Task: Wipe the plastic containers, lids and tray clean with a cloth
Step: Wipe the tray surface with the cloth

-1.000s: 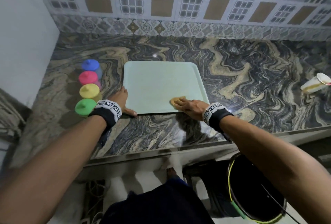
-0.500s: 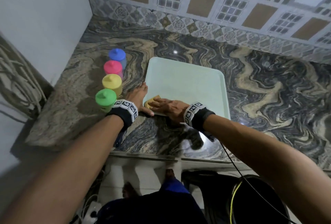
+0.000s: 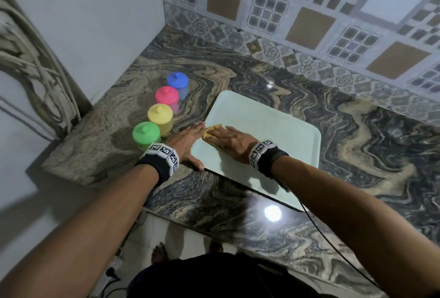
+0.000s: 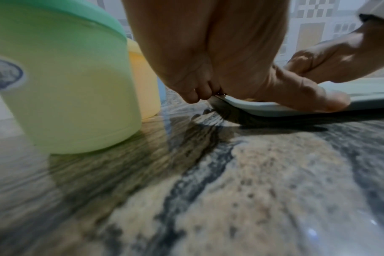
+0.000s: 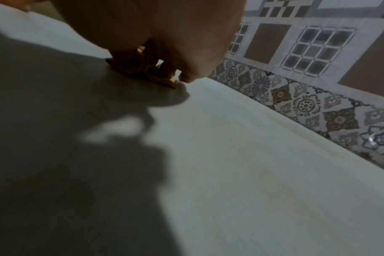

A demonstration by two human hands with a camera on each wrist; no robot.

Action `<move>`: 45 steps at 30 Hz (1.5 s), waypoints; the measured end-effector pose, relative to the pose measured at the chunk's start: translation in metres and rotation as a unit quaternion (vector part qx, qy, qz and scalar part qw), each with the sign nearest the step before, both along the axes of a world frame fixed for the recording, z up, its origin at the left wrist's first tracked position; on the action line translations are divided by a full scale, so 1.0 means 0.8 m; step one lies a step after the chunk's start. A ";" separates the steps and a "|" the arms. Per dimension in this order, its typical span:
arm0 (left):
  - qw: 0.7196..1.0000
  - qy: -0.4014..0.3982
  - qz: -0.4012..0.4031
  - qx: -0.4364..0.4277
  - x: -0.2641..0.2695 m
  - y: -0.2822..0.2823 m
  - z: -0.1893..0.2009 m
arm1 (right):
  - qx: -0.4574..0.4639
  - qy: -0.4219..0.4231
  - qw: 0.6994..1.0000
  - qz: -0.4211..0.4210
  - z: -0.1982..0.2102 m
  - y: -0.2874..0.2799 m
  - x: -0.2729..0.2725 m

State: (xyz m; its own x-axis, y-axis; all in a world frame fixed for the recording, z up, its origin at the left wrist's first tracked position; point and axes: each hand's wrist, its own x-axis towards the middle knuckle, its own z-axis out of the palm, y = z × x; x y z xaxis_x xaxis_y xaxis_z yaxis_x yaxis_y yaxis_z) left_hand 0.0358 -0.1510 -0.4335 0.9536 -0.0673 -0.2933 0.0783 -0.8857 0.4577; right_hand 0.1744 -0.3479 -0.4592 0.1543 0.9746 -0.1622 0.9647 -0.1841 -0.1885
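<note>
Right hand [image 3: 228,141] is flat on a crumpled yellow-tan cloth [image 3: 209,132], fingers straight, pressing it onto the smooth pale-green tray [image 3: 281,135] near its left edge. Tray is a rounded-corner rectangle lying on the swirly polished stone counter [image 3: 357,154]. Left hand [image 3: 187,141] sits right next to the cloth, thumb laid over the tray's rim and fingertips tucked at its corner, pinning it. Just outside that hand, four round plastic tubs with knobbed lids stand in a row: green [image 3: 145,136], yellow [image 3: 160,119], pink [image 3: 167,98], blue [image 3: 178,84].
</note>
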 end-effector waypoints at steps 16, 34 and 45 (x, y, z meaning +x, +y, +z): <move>0.993 0.040 -0.015 0.111 0.030 -0.010 0.011 | -0.055 -0.004 0.983 -0.178 0.012 0.041 0.139; 0.987 0.050 -0.052 0.146 0.053 -0.036 0.033 | -0.033 0.049 0.890 -0.453 0.006 -0.134 0.117; 0.995 0.006 -0.017 0.102 0.037 -0.049 0.022 | 0.076 0.058 0.814 -0.574 0.062 -0.116 0.033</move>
